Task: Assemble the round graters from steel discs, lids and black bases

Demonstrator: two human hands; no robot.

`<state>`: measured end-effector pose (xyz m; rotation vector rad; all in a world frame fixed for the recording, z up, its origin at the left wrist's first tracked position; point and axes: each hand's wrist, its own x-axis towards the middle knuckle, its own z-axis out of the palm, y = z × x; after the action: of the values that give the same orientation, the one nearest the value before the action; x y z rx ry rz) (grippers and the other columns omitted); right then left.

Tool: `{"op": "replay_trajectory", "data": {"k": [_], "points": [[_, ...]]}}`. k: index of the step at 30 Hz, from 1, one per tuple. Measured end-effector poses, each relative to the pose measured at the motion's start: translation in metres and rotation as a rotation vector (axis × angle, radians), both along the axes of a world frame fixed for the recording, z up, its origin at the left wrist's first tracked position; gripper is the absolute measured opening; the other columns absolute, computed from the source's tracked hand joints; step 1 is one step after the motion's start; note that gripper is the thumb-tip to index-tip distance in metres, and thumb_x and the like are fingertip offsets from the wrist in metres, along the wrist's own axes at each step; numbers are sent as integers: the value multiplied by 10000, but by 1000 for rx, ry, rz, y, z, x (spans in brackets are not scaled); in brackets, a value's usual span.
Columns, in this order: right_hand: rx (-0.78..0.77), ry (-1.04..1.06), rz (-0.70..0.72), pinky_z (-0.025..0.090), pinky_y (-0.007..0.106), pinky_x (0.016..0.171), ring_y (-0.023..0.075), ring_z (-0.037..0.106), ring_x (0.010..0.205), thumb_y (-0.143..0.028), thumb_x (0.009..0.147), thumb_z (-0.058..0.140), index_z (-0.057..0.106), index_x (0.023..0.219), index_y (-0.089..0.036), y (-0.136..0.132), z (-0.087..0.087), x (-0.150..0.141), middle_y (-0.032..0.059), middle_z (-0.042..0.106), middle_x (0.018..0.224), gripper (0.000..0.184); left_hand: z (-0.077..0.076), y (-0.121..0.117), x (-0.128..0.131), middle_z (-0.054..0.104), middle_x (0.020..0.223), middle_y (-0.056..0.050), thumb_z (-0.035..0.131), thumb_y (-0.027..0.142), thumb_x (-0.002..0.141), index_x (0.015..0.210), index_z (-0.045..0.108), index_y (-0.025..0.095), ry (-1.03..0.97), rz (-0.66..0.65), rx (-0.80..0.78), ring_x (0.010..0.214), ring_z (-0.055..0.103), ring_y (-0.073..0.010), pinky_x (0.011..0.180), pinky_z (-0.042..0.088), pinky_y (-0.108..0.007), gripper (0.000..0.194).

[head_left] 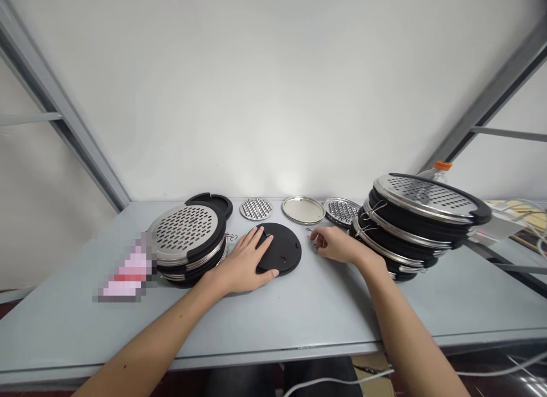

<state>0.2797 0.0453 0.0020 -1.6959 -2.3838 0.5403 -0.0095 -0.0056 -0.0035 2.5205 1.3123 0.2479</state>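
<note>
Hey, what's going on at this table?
A person's left hand lies flat on a black round disc on a grey table. The curled right hand is beside a thin wire. A stack of black-rimmed perforated steel discs stands left, another stack right.

My bare left hand [241, 266] and bare right hand [335, 244] join long, unsleeved forearms [145, 334], the left marked by a small dark mole [126, 367], and dark trousers [320, 375] cover my legs.
</note>
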Motion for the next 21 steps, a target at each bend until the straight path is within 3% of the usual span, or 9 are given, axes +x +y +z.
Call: {"op": "replay_trajectory", "data": {"k": [4,12,17,21], "points": [[16,-10,0,394,248,586,157,571,649,-122,645,558,641,931,-156,0,0,-1,37,662,752,300,-1,0,-1,28,1573,-88,423,618,872,1493,163,233,-17,-8,9,1441,10,-286,1147,147,-460,776],[117,55,29,392,252,593,153,559,616,-136,666,521,643,697,-174,-1,9,-2,22,641,660,131,-1,0,-1,35,1573,-86,432,620,867,1489,181,237,-38,-8,5,1441,15,-289,1144,152,-469,772],[144,83,27,409,255,633,156,568,663,-152,677,520,655,787,-170,0,8,1,30,646,728,175,2,-1,-1,32,1575,-77,420,633,863,1490,177,242,-24,4,-15,1441,26,-292,1144,156,-462,778],[69,86,54,418,258,641,160,574,687,-173,681,550,666,898,-158,0,7,1,43,653,779,246,3,-1,-1,38,1574,-85,418,629,868,1490,180,236,-21,1,-18,1441,17,-286,1147,147,-462,773]]}}
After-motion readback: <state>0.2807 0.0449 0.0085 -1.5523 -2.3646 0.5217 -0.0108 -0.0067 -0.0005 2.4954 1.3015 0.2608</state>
